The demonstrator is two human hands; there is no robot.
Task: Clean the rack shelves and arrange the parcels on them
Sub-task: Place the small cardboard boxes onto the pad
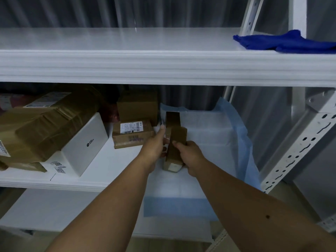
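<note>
Both bare forearms reach to the middle white rack shelf (94, 180): left hand (154, 146) and right hand (189, 157) are closed on either side of a narrow brown taped cardboard parcel (174, 142), stood on edge over a blue-and-white padded sheet (209, 142). Left of this parcel: a small brown box with a barcode label (131, 136), print unreadable, then a white box with a small dark logo (85, 144). Above it, a blue cloth (285, 42) lies on the upper shelf (127, 64).

- Corrugated grey metal wall (109, 11) runs across the top of the frame and shows again behind the lower level.
- White perforated steel upright (298, 150) stands at right, slotted holes along its face; a second upright (298, 15) rises at upper right.
- Diagonal white brace (251, 15) crosses at upper right.
- Lighting is even and dim; lower left of the frame lies in shadow.
</note>
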